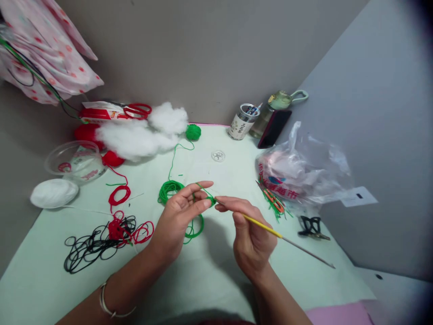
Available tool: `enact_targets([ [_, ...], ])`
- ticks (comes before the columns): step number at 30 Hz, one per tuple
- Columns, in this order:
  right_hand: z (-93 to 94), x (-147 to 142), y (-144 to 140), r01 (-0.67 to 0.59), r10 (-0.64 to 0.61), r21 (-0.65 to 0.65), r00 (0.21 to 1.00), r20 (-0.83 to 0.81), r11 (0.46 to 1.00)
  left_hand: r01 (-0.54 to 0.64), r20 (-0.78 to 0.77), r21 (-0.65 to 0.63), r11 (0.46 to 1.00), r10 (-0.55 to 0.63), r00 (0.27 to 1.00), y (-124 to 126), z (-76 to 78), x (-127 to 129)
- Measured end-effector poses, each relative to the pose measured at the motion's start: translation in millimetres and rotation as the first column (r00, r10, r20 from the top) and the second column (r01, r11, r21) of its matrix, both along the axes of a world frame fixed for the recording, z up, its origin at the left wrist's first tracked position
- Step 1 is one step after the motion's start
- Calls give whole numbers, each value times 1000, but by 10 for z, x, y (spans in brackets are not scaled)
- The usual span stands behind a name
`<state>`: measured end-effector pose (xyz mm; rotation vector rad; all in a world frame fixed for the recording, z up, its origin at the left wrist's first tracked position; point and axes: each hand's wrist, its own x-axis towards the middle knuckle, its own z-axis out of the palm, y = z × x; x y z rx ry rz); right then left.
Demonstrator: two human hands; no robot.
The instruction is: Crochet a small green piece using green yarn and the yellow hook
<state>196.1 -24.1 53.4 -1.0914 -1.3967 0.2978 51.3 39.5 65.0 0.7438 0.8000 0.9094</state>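
Observation:
My left hand (181, 210) pinches a small piece of green crochet work (211, 200) between thumb and fingers, with a green strand running up over the index finger. A crochet hook (262, 225) with a yellow grip lies in my right hand (252, 237), held like a pen. Its working tip meets the green piece, though the fingertips partly hide it; the other end points down to the right. Behind my left hand rests a loose coil of green yarn (167, 189), from which a strand leads back to a green yarn ball (193, 132).
White stuffing (142, 137), red scissors (138, 111) and a clear plastic tub (76, 164) stand at the back left. Tangled black cord (88, 248) lies front left. On the right are a pen tin (241, 126), a phone (274, 129), a plastic bag (304, 167) and a black clip (309, 225).

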Motion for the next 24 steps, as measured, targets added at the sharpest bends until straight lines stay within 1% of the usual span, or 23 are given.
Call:
enact_targets([
  [4,-2,-6,3,9,-29,-91,975,-222,996,58,28,-35,998,-57,998,1,11,5],
  [7,-7,7,32,-48,-10,-143,925,-380,989,110,38,-52,992,-109,993,-4,-8,11],
  [11,-25,53,75,-125,37,-171,895,-445,977,112,34,-60,992,-110,993,5,-58,16],
  [15,-40,86,84,-152,54,-191,897,-439,970,74,28,-56,996,-73,997,23,-87,25],
  [18,-32,94,80,-140,51,-203,918,-393,969,45,7,-44,998,-45,999,33,-86,35],
  [21,0,96,70,-94,40,-192,962,-270,977,18,-33,-8,1000,-18,999,35,-79,41],
  [24,34,97,48,-54,44,-132,996,-77,990,-14,-112,55,998,20,994,21,-68,41],
])
